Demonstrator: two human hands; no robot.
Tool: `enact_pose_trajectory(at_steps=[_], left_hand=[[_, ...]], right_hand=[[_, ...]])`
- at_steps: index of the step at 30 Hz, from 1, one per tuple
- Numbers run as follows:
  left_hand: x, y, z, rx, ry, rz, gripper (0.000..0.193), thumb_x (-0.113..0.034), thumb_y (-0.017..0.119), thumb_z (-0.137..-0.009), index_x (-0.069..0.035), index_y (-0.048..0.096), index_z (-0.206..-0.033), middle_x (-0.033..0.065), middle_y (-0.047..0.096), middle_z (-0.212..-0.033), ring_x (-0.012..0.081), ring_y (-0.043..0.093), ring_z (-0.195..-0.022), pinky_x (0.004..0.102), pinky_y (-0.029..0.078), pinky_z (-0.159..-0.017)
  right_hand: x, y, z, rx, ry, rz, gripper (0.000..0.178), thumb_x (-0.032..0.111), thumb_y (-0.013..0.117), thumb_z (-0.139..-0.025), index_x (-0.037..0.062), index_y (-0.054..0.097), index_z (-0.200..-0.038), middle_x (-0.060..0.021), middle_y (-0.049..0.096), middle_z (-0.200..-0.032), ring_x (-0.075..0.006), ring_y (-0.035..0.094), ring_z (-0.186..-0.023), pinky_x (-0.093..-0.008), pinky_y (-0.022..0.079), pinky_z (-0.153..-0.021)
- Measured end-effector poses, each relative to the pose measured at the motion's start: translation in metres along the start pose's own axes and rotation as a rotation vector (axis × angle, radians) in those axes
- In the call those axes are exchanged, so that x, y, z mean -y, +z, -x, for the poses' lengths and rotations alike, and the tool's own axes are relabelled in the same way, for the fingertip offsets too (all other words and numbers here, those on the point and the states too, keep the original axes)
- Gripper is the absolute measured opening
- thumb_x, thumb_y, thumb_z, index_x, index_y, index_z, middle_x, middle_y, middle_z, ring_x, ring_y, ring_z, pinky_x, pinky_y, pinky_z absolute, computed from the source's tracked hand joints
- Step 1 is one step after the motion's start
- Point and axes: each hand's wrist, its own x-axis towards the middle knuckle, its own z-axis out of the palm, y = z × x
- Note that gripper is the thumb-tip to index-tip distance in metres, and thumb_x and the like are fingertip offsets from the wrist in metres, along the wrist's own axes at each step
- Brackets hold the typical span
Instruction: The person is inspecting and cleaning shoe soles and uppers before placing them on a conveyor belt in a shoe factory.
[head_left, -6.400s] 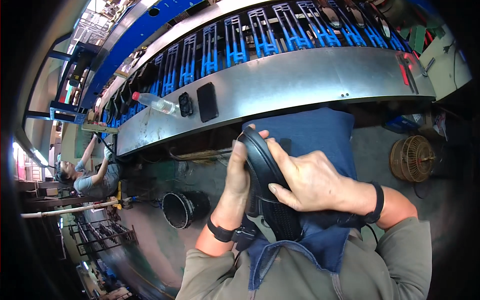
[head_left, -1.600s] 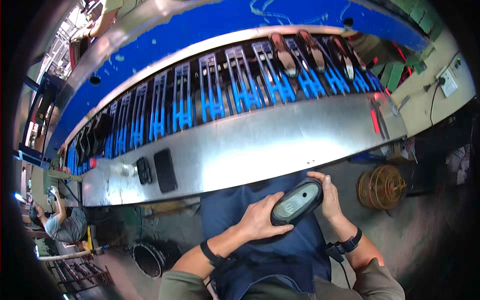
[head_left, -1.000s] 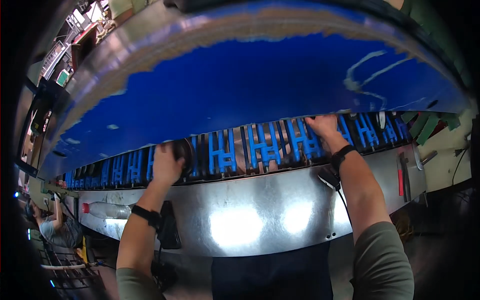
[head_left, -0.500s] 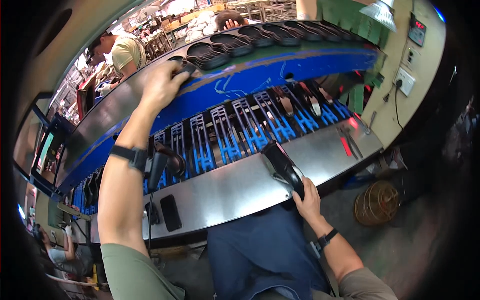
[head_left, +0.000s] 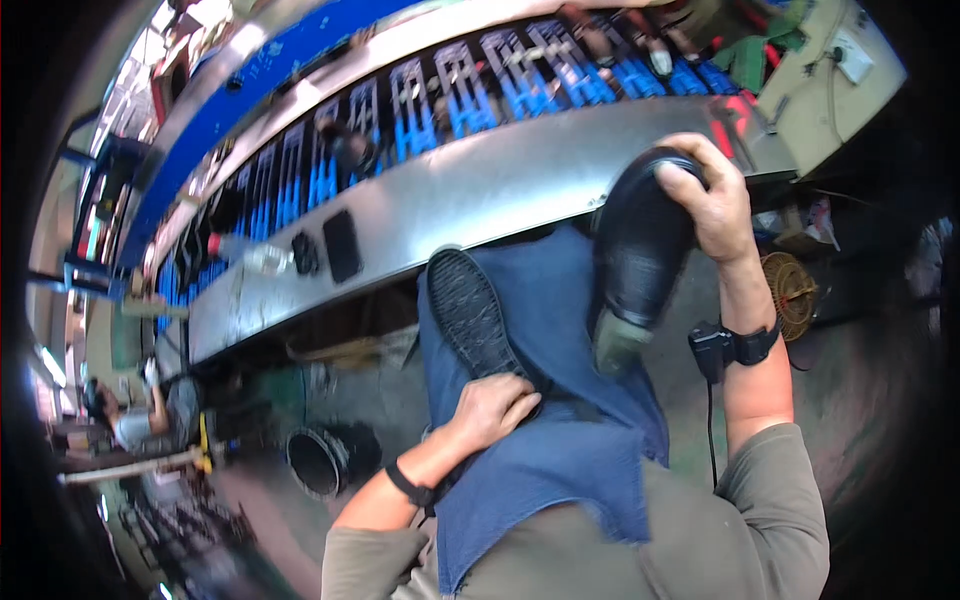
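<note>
My left hand (head_left: 490, 408) rests low over my lap, its fingers closed on one end of a black shoe sole (head_left: 466, 308). The sole's ridged tread faces up and its rounded end points toward the bench. On the right, my right hand (head_left: 715, 195) grips a black shoe (head_left: 645, 235) at the end nearest the bench, thumb lying on top. A grey-green block, probably a shoe last (head_left: 620, 342), shows at the shoe's lower end. Sole and shoe are held apart, above the blue apron (head_left: 560, 290) on my lap.
A steel bench (head_left: 440, 205) crosses in front, with a phone (head_left: 341, 245) and clear bottle (head_left: 262, 257) on it. Behind stand blue rack arms (head_left: 465, 95), some carrying shoes. A black bin (head_left: 318, 462) and wire-like basket (head_left: 790, 290) stand below. A person (head_left: 150, 420) sits far left.
My left hand has come down from the upper shelf to my lap with a sole. My right hand has lifted the shoe and turned it. The view has tilted downward.
</note>
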Motion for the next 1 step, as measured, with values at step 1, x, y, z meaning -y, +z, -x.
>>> enact_pose_trajectory(at_steps=[1], left_hand=[[0.0012, -0.0044, -0.0006, -0.023, 0.024, 0.09, 0.014, -0.019, 0.072, -0.088, -0.005, 0.07, -0.088, 0.0152, 0.067, -0.082, 0.0347, 0.066, -0.073, 0.0432, 0.051, -0.064]], right_hand=[[-0.0123, 0.0062, 0.0155, 0.096, 0.098, -0.159, 0.027, 0.02, 0.068, -0.094, 0.006, 0.066, -0.117, -0.0108, 0.074, -0.106, -0.0244, 0.071, -0.101, -0.0358, 0.055, -0.093]])
